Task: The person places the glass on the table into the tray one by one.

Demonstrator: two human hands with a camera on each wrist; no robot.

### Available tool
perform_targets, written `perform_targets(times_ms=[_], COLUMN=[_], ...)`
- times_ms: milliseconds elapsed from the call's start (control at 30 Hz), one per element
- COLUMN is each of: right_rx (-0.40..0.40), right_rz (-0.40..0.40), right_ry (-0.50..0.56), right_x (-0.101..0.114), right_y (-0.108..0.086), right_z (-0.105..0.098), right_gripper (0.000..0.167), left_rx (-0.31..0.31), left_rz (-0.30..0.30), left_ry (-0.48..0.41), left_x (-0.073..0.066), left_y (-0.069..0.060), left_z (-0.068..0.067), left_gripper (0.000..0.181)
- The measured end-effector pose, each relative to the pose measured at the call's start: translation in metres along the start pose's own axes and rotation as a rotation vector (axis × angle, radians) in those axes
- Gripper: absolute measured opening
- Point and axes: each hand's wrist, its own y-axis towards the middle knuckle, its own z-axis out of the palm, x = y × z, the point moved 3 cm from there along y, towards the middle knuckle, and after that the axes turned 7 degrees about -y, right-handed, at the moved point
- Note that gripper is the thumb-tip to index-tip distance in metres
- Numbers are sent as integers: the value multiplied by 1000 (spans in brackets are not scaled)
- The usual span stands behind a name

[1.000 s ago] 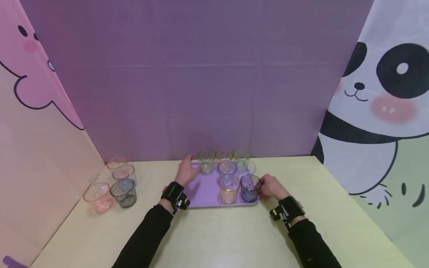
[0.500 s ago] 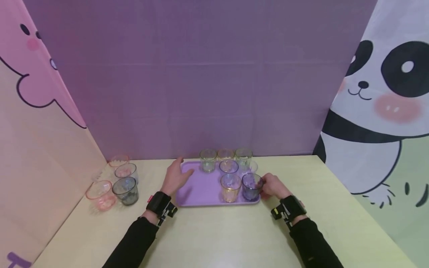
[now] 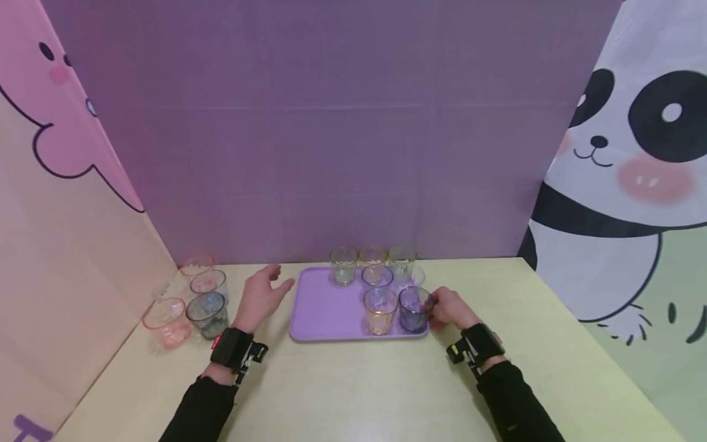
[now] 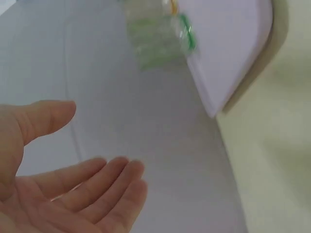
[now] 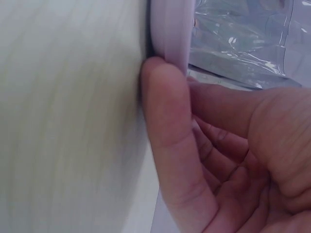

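A lilac tray lies on the table with several see-through glasses standing at its middle and right. My right hand is at the tray's right edge, beside a dark bluish glass. In the right wrist view, finger and thumb pinch the tray's rim. My left hand is in the air left of the tray, holding nothing; its fingers are relaxed and apart from the thumb. A yellowish glass stands near the tray's front, and a green-rimmed glass at its back.
At the table's left side stands a group of glasses, among them a pink one, a dark grey one and one with a bluish body. A purple cloth wall rises behind the table; printed panels flank it.
My left hand has moved away from the green-rimmed glass at the tray's back, leftward to beyond the tray's left edge. The right hand has stayed at the tray's right edge.
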Motion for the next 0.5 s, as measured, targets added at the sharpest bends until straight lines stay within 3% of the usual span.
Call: perform_targets(times_ms=[200,500], right_rx=[0,1], right_rz=[8,2], right_ry=[-5,-8], right_x=[-2,0], right_y=[-1,-1], right_z=[1,1], right_gripper=[22,20], left_rx=[-6,55], left_rz=[14,-48], left_ry=[36,190], left_x=[5,17], left_y=[0,-9], left_z=[-23,-64], left_gripper=[41,43])
